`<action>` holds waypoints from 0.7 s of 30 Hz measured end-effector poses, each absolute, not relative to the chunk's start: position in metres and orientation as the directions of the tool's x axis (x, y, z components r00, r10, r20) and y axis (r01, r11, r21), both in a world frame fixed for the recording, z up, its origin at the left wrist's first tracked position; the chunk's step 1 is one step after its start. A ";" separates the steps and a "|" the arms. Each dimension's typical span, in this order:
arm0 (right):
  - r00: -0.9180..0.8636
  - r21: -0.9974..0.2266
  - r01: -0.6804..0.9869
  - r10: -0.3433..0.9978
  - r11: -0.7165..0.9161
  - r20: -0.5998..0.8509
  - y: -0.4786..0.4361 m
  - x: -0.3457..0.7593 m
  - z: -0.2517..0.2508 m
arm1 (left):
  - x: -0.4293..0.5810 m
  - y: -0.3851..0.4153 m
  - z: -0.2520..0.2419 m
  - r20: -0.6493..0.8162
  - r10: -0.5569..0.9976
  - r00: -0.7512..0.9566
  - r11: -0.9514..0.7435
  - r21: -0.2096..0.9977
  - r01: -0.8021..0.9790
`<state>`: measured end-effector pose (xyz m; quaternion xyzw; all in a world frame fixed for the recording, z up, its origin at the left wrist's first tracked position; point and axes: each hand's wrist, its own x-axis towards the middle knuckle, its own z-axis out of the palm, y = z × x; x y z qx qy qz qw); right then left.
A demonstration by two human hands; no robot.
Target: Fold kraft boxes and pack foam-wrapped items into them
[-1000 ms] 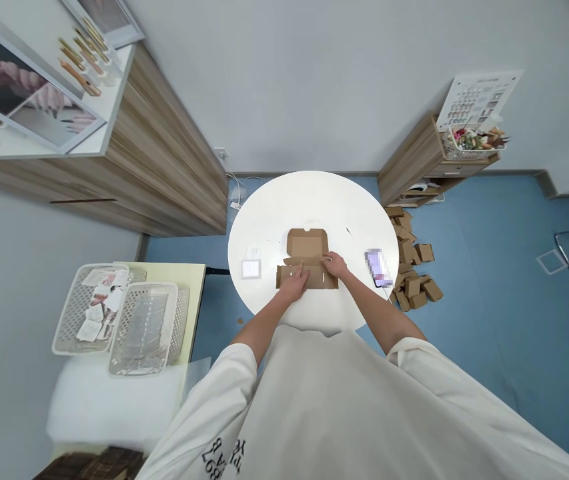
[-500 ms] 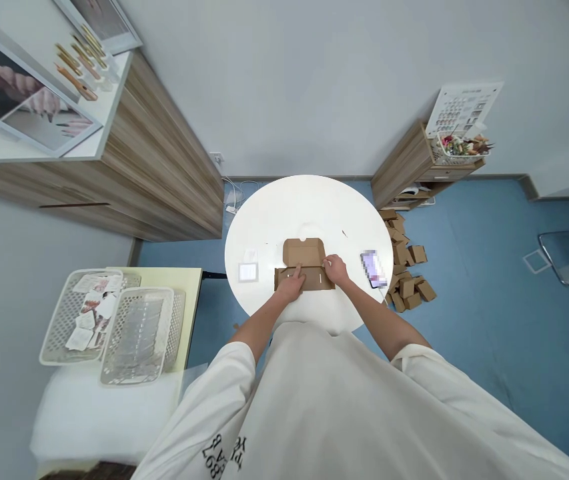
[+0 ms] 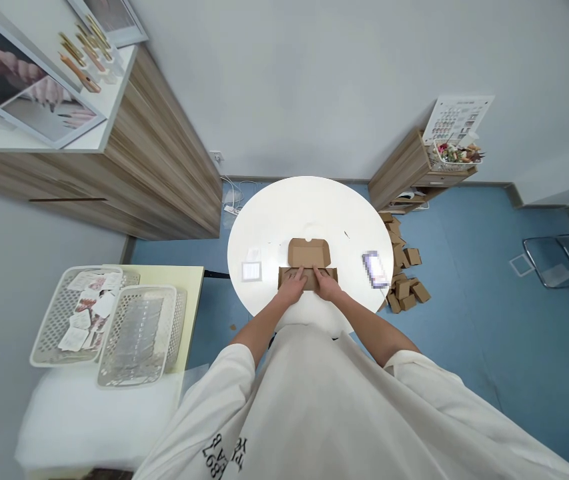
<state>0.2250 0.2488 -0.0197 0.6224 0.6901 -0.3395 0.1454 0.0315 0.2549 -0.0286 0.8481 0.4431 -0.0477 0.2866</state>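
A brown cardboard box [image 3: 309, 253], partly folded with its lid part laid open at the back, lies on the white oval table [image 3: 309, 207] in front of me. On the left of its near section my left hand [image 3: 293, 287] rests with fingers stretched forward. My right hand [image 3: 326, 285] lies beside it on the same section, fingers also stretched out. Both hands press on the cardboard without gripping it. My palms hide parts of the near section and its front edge.
A phone [image 3: 375, 269] with a cable lies at the table's right, a small white-framed item [image 3: 251, 271] at its left. Several small cardboard boxes [image 3: 407, 290] are piled on the floor to the right. White plastic baskets [image 3: 164, 333] stand on a side table at left.
My right hand has moved left from the box's right side onto the middle of its near section, fingers now stretched out. My left hand stays on the left part.
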 end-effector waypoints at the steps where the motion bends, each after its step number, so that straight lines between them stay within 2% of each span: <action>1: -0.179 -0.290 0.957 0.761 -0.012 -0.624 0.248 0.225 -0.019 | 0.026 0.250 -0.028 -0.282 0.759 0.587 -0.432 0.455 0.778; 3: -0.171 -0.291 0.956 0.751 -0.029 -0.638 0.249 0.225 -0.018 | 0.014 0.239 -0.027 -0.192 0.855 0.482 -0.351 0.470 0.810; 5: -0.168 -0.293 0.955 0.736 -0.043 -0.656 0.250 0.225 -0.016 | 0.002 0.232 -0.028 -0.168 0.939 0.299 -0.189 0.474 0.860; 8: -0.165 -0.298 0.953 0.723 -0.058 -0.671 0.253 0.224 -0.014 | -0.011 0.231 -0.036 -0.271 0.956 0.115 0.030 0.481 0.876; 11: -0.154 -0.290 0.955 0.720 -0.068 -0.677 0.254 0.222 -0.013 | -0.015 0.239 -0.046 -0.420 0.900 0.114 0.124 0.498 0.858; 14: -0.153 -0.287 0.956 0.722 -0.065 -0.675 0.253 0.221 -0.013 | -0.013 0.246 -0.054 -0.498 0.854 0.152 0.157 0.524 0.837; 17: -0.153 -0.287 0.956 0.727 -0.064 -0.670 0.251 0.220 -0.013 | -0.011 0.247 -0.059 -0.496 0.847 0.191 0.128 0.539 0.832; 21: -0.135 -0.279 0.957 0.730 -0.078 -0.669 0.251 0.220 -0.012 | -0.010 0.245 -0.060 -0.443 0.874 0.199 0.052 0.493 0.868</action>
